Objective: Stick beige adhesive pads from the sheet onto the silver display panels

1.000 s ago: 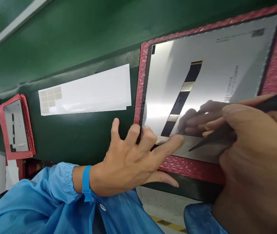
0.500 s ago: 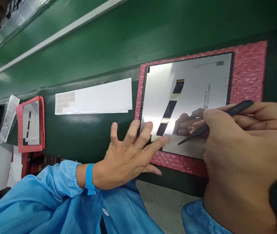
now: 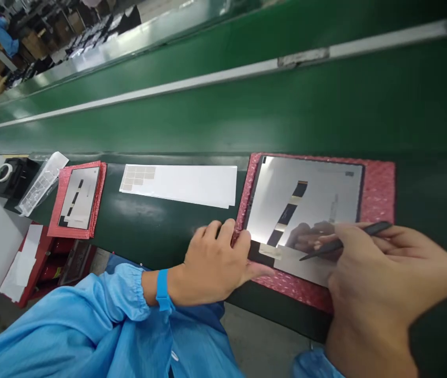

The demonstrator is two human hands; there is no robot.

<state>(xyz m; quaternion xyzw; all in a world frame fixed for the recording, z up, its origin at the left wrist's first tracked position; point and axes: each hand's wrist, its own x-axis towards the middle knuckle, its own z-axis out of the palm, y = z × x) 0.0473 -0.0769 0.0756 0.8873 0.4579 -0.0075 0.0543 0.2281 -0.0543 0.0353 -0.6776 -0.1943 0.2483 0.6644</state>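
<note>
A silvery display panel (image 3: 313, 197) with a dark flex cable (image 3: 287, 214) lies on a pink foam sheet (image 3: 378, 184). My left hand (image 3: 219, 257), with a blue band at the wrist, rests at the panel's lower left corner, fingers bent and slightly apart, holding nothing. The thumb reaches along the near edge, close to a small pale strip (image 3: 269, 251). Between the fingers of my right hand (image 3: 381, 268) is a black pointed tool (image 3: 328, 248), its tip over the panel's lower part, right of the strip. Whether the tip touches the panel I cannot tell.
White sheets with beige labels (image 3: 184, 184) lie left of the panel. Further left are a smaller-looking panel (image 3: 81, 197) on pink foam, a clear plastic tray (image 3: 44, 184) and a black device (image 3: 16, 176). A raised rail (image 3: 207, 79) crosses behind. A person (image 3: 0, 31) is far off.
The view has shifted, showing more at the far left. My left hand's fingers have drawn in and lowered to the panel's corner, uncovering the pale strip. My right hand still holds the tool.
</note>
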